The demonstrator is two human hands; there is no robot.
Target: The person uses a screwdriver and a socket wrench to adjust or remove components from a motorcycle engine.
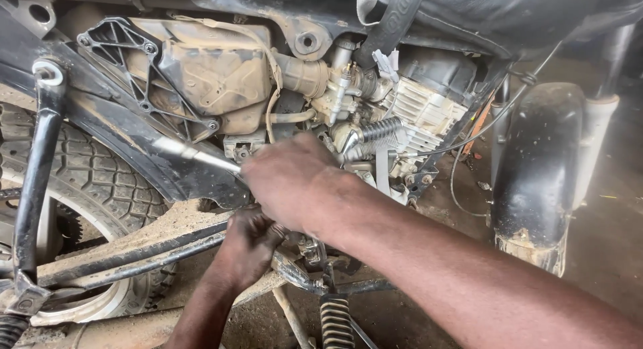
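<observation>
A stripped motorcycle fills the head view, with its dusty engine (408, 114) and air-box (207, 71) exposed. My right hand (291, 178) is closed around a shiny metal wrench (191, 153) whose handle sticks out to the left, just below the air-box. Beneath it, my left hand (248, 245) reaches up under the engine and grips a part near the frame tubes; what it grips is hidden by my right hand and its own fingers.
The rear tyre (87, 175) and chain sprocket sit at the left behind black frame tubes (134, 252). A black front mudguard (539, 168) and fork stand at the right. A coil spring (335, 322) lies at the bottom. Loose cables hang by the engine.
</observation>
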